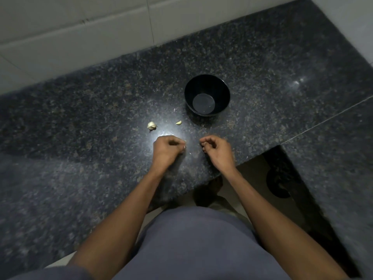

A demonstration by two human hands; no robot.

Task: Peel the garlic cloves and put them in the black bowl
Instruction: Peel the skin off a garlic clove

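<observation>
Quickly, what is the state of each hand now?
Left hand: fingers curled, something small and pale at the fingertips; cannot be told what.
Right hand: fingers loosely curled, holds nothing visible.

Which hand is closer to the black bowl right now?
Right. The right hand sits just below the black bowl; the left hand lies farther off, below and to its left.

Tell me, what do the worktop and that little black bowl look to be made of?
The worktop looks like polished granite: dark stone, speckled grey and brown, with glare spots and a seam line. The black bowl seems to be glossy plastic or glazed ceramic; its smooth wall and flat bottom reflect light, but the picture cannot settle which.
</observation>
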